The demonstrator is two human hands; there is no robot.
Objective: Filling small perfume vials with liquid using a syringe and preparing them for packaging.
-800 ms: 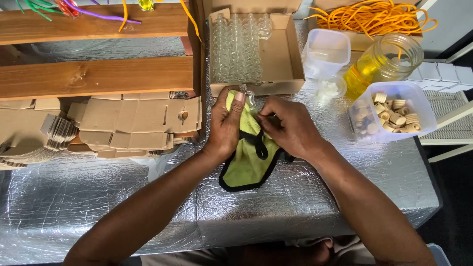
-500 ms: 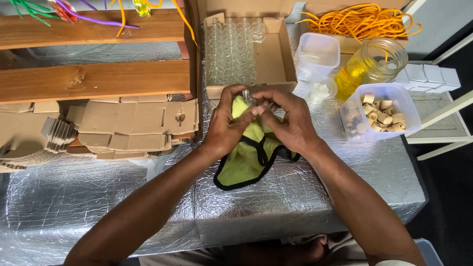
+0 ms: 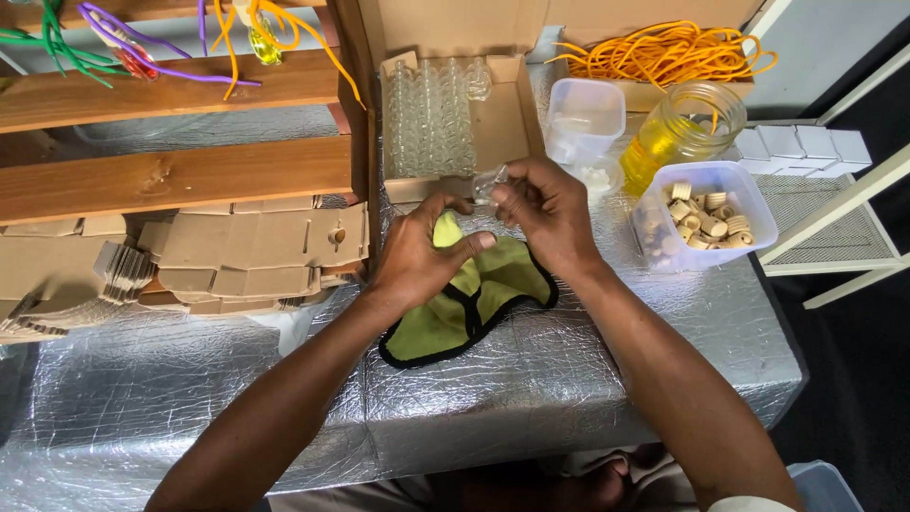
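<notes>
My left hand [image 3: 422, 254] pinches a fold of a yellow-green cloth with black trim [image 3: 474, 303], which lies on the silver foil-covered table [image 3: 190, 389]. My right hand [image 3: 548, 210] holds a small clear glass bottle [image 3: 490, 184] just above the cloth, near the front edge of an open cardboard box [image 3: 507, 114]. Inside the box stand several rows of small clear bottles [image 3: 431, 118].
A clear tub of wooden corks [image 3: 703, 216] and a glass jar of yellow liquid [image 3: 682, 133] stand at the right, an empty plastic container [image 3: 585, 114] behind. Orange cord [image 3: 664, 52] lies at the back. Flat cardboard blanks [image 3: 237, 251] and wooden planks [image 3: 171, 175] fill the left.
My right hand has lifted the small bottle up and away from the cloth toward the box. My left hand keeps hold of the cloth fold.
</notes>
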